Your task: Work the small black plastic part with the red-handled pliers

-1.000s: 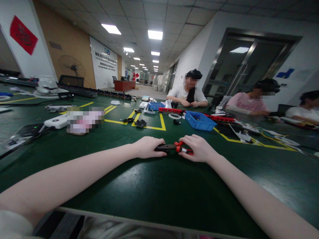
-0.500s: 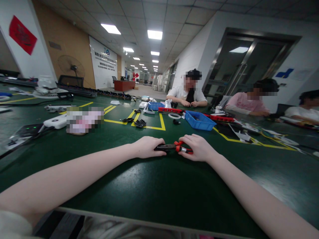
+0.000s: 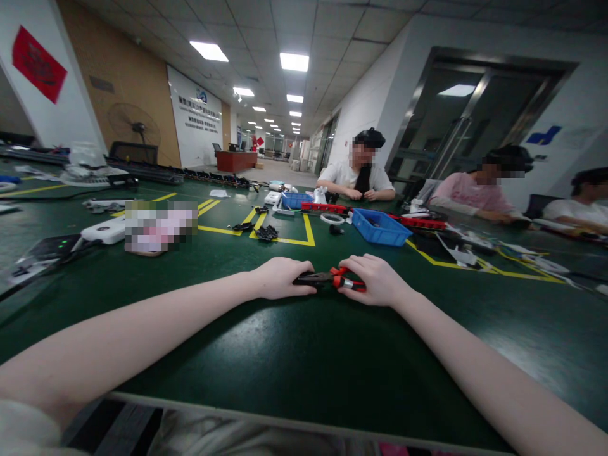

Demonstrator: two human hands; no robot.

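Red-and-black pliers [image 3: 338, 277] lie level between my two hands, just above the green table [image 3: 285, 354], jaws pointing left. My right hand [image 3: 377, 280] is wrapped round the red handles. Fingers and thumb of my left hand [image 3: 285, 278] pinch a small dark piece [image 3: 304, 278] at the tip of the jaws; most of it is hidden by the fingers and its shape is hard to make out. Beyond my hands, black parts [image 3: 266, 233] lie in a small pile at a yellow-taped rectangle.
A blue bin [image 3: 380, 227] stands ahead to the right, with a white ring [image 3: 331, 218] and a red strip [image 3: 327, 208] near it. A phone [image 3: 161, 232] and white power strip [image 3: 104, 230] lie left. Several people sit across the table.
The view has shifted very slightly. My hands keep the same hold on the pliers and the dark piece.
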